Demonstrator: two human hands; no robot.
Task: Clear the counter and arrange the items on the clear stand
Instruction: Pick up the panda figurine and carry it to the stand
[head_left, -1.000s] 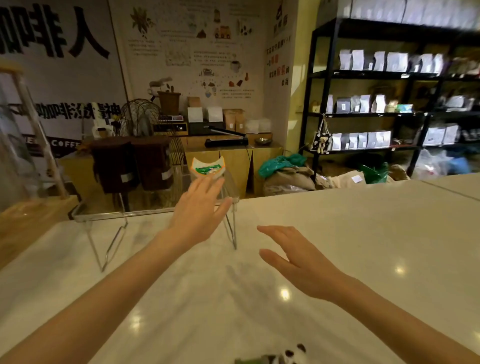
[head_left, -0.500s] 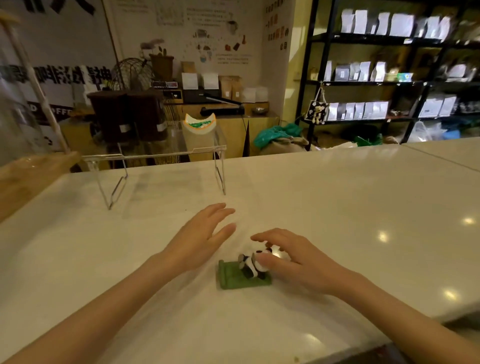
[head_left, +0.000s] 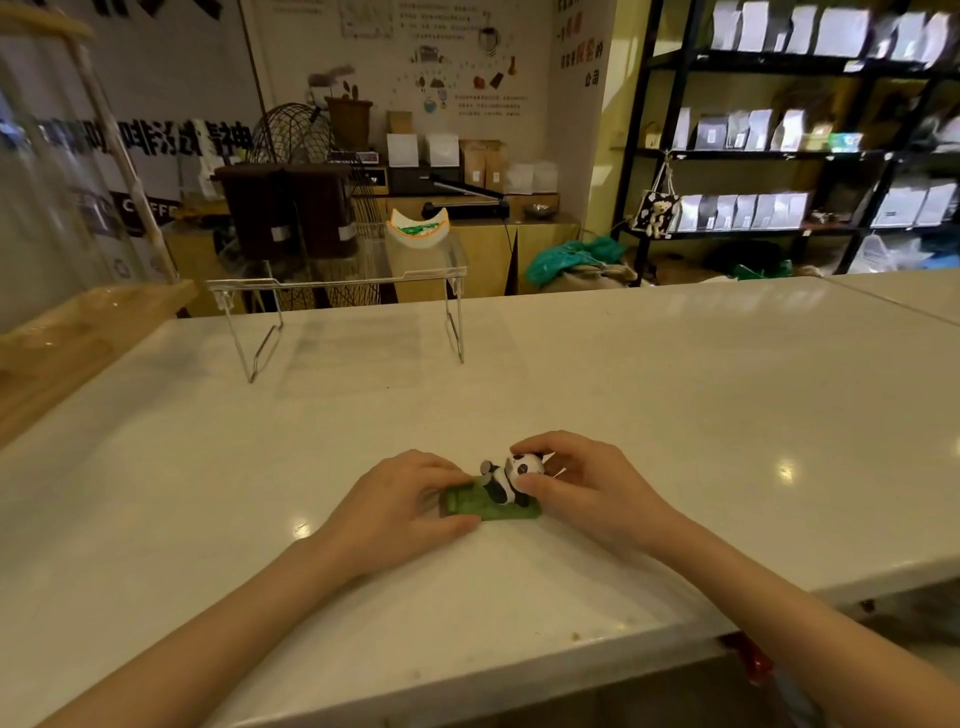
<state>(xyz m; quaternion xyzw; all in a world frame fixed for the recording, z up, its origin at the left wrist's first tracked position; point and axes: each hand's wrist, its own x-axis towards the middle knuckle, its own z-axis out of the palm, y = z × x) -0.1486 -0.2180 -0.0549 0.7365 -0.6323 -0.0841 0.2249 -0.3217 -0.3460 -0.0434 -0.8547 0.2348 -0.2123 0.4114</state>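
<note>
Both hands have closed in on the panda figurine since half a second ago, when the left hand lay flat on the counter beside it and only the right touched it.

Item: panda figurine (head_left: 506, 480), black and white, lying on a green base (head_left: 491, 505). Location: white counter (head_left: 675, 415), near its front edge, roughly centred in view. Long axis of the base runs left to right, tilted slightly so the left end sits a little farther from the viewer. Panda lies along the same line, head toward the right, feet toward the left.

Left hand (head_left: 400, 506): fingers curled over the left end of the green base, thumb pressed along the near edge; gripping the base.

Right hand (head_left: 587, 488): fingers arched over the panda's head, thumb against its near side; pinching the head. Whether the piece is lifted off the counter or resting on it, cannot tell.

Clear stand (head_left: 337, 283): acrylic shelf on two bent legs, at the far left part of the counter, well apart from the figurine. Holds one item at its right end: a crescent-shaped piece (head_left: 418, 230), white with orange rim and green centre, horns upward.

Wooden board (head_left: 78, 332): left of the stand, at the counter's edge.
</note>
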